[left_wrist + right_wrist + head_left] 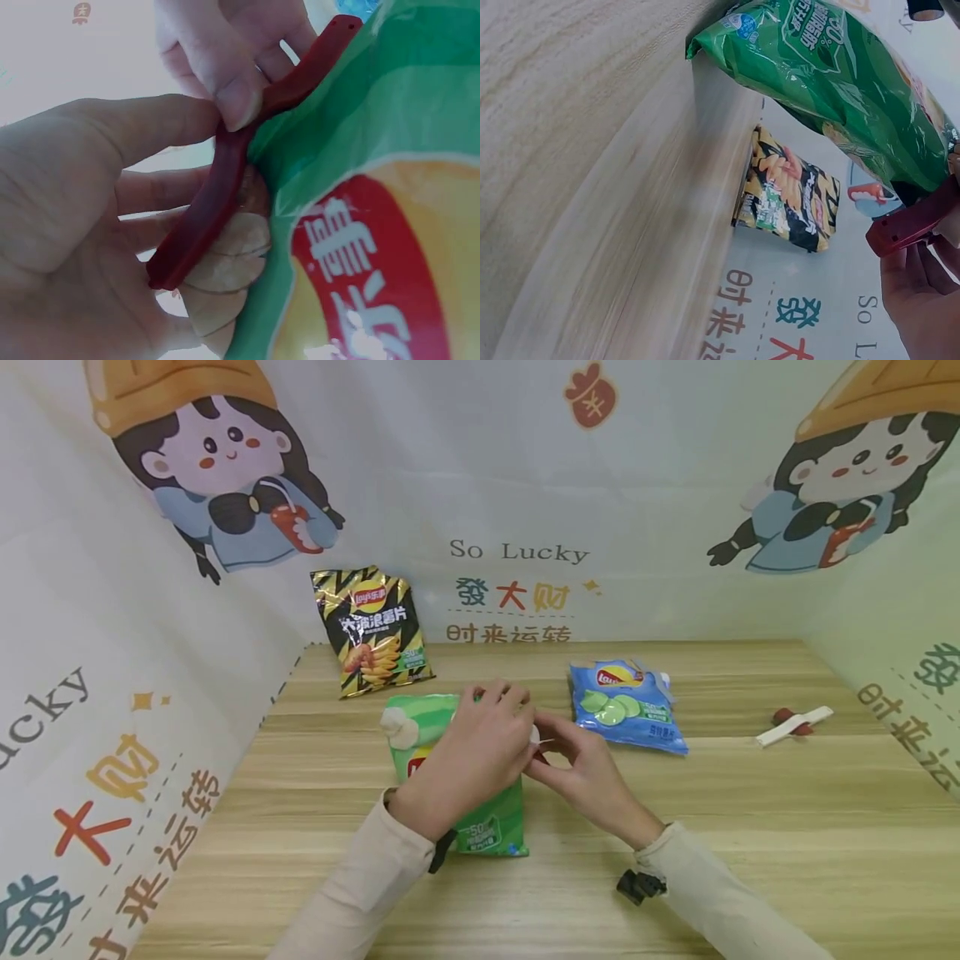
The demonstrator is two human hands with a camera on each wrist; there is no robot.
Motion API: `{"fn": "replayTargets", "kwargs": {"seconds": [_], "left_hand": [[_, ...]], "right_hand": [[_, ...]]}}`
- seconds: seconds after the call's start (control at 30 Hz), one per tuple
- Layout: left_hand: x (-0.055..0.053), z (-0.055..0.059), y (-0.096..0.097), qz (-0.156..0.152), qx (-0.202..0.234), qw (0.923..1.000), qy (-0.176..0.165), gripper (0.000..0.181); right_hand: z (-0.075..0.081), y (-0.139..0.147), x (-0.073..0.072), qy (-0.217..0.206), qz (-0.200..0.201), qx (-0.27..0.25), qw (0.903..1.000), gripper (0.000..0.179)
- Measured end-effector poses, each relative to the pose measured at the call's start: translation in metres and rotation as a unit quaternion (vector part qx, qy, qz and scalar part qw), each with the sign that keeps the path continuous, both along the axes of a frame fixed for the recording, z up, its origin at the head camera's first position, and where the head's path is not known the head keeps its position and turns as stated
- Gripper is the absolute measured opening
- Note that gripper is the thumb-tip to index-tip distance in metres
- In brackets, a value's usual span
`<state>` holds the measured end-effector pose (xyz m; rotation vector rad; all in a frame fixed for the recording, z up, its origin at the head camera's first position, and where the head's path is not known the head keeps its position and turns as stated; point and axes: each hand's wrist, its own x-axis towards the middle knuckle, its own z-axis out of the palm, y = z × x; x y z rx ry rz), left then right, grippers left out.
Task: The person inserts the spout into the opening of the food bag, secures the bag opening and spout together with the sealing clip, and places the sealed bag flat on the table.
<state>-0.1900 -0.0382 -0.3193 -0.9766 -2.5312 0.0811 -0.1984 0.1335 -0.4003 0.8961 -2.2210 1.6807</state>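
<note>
A green bag of potato chips [491, 831] lies before me, partly covered by my left hand [476, 747]. At the bag's edge, a dark red bag clip [206, 202] shows in the left wrist view, bent at its middle and lying along the green film. My left hand pinches it near the bend with the thumb, its other fingers behind the clip. From the other side, my right hand [588, 772] also pinches the clip, its thumb pressing by the bend. In the right wrist view one end of the clip sticks out past the fingers.
A blue chip bag [626, 706] lies right of the hands on the wooden table [712, 860]. At the back left, a black-and-yellow chip bag [371, 631] leans on the printed cloth wall [660, 527]. Far right lies a crossed red-and-white clip [795, 725].
</note>
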Motion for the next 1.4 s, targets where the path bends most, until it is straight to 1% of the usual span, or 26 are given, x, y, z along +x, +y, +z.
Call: {"fn": "replayTargets", "kwargs": {"seconds": [0.1, 0.17, 0.23, 0.3, 0.43, 0.63, 0.7, 0.77, 0.83, 0.87, 0.93, 1.0, 1.07, 1.1, 1.13, 1.2, 1.23, 1.3, 1.4], "left_hand": [[-0.001, -0.002, 0.001, -0.003, -0.014, 0.9993, 0.033, 0.024], [-0.002, -0.003, 0.001, -0.005, -0.013, 0.9985, 0.053, 0.020], [-0.003, -0.005, 0.001, -0.008, -0.009, 0.9978, 0.065, 0.018], [-0.003, -0.006, 0.000, -0.012, -0.006, 0.9975, 0.069, 0.019], [-0.005, -0.006, 0.000, -0.019, -0.009, 0.9976, 0.065, 0.022], [-0.007, -0.007, 0.000, -0.037, -0.006, 0.9970, 0.068, 0.021], [-0.008, -0.007, -0.001, -0.047, 0.001, 0.9971, 0.059, 0.021], [-0.011, -0.006, -0.004, -0.060, 0.022, 0.9974, 0.031, 0.023], [-0.015, -0.002, -0.010, -0.072, 0.059, 0.9955, -0.015, 0.030], [-0.016, 0.001, -0.014, -0.072, 0.079, 0.9935, -0.038, 0.037], [-0.020, 0.008, -0.025, -0.060, 0.117, 0.9879, -0.083, 0.053], [-0.022, 0.016, -0.039, -0.034, 0.142, 0.9805, -0.132, 0.069], [-0.025, 0.020, -0.053, -0.007, 0.150, 0.9734, -0.173, 0.072], [-0.026, 0.021, -0.058, -0.002, 0.149, 0.9696, -0.194, 0.068], [-0.028, 0.021, -0.062, -0.005, 0.148, 0.9654, -0.214, 0.062], [-0.033, 0.018, -0.065, -0.025, 0.149, 0.9580, -0.243, 0.043], [-0.035, 0.016, -0.065, -0.039, 0.151, 0.9553, -0.252, 0.033], [-0.039, 0.013, -0.064, -0.071, 0.158, 0.9488, -0.264, 0.019], [-0.044, 0.009, -0.064, -0.104, 0.188, 0.9362, -0.278, 0.009]], "right_hand": [[0.001, 0.000, -0.001, -0.008, -0.003, 0.003, 1.0000, 0.050], [0.001, 0.000, -0.001, -0.012, -0.005, 0.006, 0.9999, 0.050], [0.002, -0.001, -0.001, -0.011, -0.008, 0.010, 0.9999, 0.050], [0.002, -0.002, -0.002, -0.011, -0.011, 0.014, 0.9998, 0.050], [0.003, -0.002, -0.002, -0.014, -0.018, 0.022, 0.9995, 0.048], [0.003, -0.001, -0.004, -0.028, -0.010, 0.020, 0.9994, 0.045], [0.003, 0.000, -0.003, -0.034, -0.008, 0.016, 0.9993, 0.047], [0.003, 0.001, -0.003, -0.037, -0.009, 0.009, 0.9992, 0.050], [0.001, 0.000, -0.003, -0.036, -0.008, -0.002, 0.9993, 0.051], [0.001, 0.000, -0.002, -0.035, -0.008, -0.006, 0.9993, 0.052], [-0.001, 0.000, -0.002, -0.033, -0.006, -0.017, 0.9993, 0.052], [-0.002, -0.001, -0.002, -0.031, -0.004, -0.023, 0.9992, 0.049], [-0.002, -0.002, -0.001, -0.032, -0.004, -0.026, 0.9992, 0.049], [-0.002, -0.002, -0.001, -0.032, -0.003, -0.027, 0.9991, 0.048], [-0.001, -0.002, -0.001, -0.032, -0.001, -0.027, 0.9991, 0.048], [-0.001, -0.003, 0.000, -0.026, 0.001, -0.024, 0.9994, 0.048], [0.003, -0.004, 0.003, -0.024, 0.000, -0.022, 0.9995, 0.048], [0.010, -0.007, 0.009, -0.018, -0.003, -0.015, 0.9997, 0.046], [0.013, -0.007, 0.010, -0.010, -0.016, -0.010, 0.9998, 0.047]]}}
